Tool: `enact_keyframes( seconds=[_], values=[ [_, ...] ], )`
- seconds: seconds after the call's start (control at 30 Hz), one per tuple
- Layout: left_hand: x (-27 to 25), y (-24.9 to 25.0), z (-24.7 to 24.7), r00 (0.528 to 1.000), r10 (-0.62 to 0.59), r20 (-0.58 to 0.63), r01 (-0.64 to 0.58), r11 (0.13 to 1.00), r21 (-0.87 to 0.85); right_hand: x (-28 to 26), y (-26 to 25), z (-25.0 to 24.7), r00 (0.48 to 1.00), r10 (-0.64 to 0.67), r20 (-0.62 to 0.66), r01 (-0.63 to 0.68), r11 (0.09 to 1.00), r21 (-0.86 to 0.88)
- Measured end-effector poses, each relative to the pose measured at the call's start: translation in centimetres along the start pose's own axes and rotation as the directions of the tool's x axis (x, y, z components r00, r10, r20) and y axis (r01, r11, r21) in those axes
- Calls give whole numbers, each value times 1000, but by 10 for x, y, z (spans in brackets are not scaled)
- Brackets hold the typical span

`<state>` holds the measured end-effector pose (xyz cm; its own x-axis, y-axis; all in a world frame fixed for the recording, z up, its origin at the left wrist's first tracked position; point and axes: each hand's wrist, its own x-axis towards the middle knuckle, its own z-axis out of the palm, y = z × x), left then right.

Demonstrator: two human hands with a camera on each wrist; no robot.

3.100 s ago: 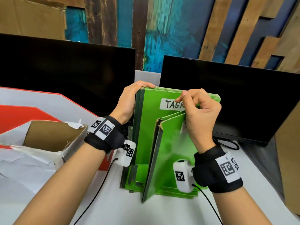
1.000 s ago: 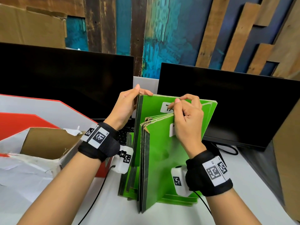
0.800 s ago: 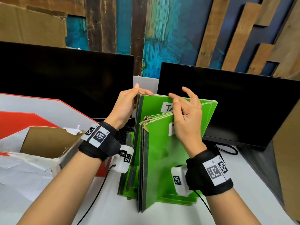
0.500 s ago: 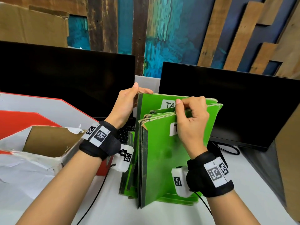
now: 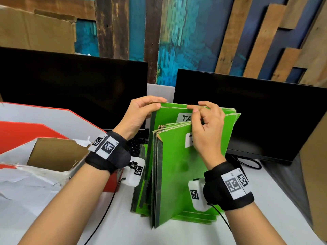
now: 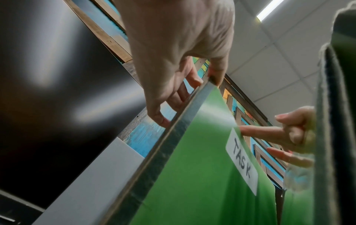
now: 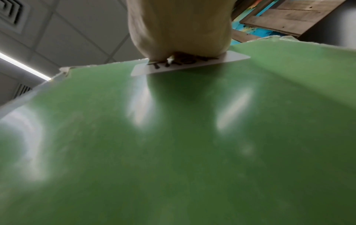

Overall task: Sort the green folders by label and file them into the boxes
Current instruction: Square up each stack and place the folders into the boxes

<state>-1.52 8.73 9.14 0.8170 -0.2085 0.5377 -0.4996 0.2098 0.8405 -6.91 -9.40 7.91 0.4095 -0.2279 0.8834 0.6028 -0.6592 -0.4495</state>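
Observation:
Several green folders (image 5: 177,174) stand upright on the white table, fanned into a front bundle and a rear bundle. A white label (image 5: 183,118) on the rear bundle's front folder reads TASK (image 6: 241,161); my palm half covers the front folder's label (image 7: 188,64). My left hand (image 5: 146,110) grips the rear bundle's top left corner, thumb in front, fingers behind (image 6: 173,97). My right hand (image 5: 203,121) curls over the front bundle's top edge, and its index finger (image 6: 256,132) reaches to the rear folder's top edge.
A torn cardboard box (image 5: 53,152) stands open at the left, beside a red and white panel (image 5: 26,133). Two dark monitors (image 5: 70,89) (image 5: 256,112) stand close behind the folders, with a keyboard (image 5: 135,147) and a cable (image 5: 251,163) at their feet.
My right hand has tipped more folders forward onto the front bundle and now reaches its index finger back to the rear folder's top edge. The left hand has kept its hold.

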Motion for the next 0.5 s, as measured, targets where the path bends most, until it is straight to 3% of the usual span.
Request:
enact_keyframes(
  seconds=[0.17,0.33,0.5],
  values=[
    [1,2,2,996,-67,-55,68,997,22,-7,-1,-1,990,-6,-140,13,999,51],
    [0,0,3,997,-30,-70,37,995,93,-4,1,0,991,-87,-104,87,996,2],
    [-3,3,3,999,-13,-29,15,997,77,-2,2,4,1000,-18,4,18,999,-38]
  ],
)
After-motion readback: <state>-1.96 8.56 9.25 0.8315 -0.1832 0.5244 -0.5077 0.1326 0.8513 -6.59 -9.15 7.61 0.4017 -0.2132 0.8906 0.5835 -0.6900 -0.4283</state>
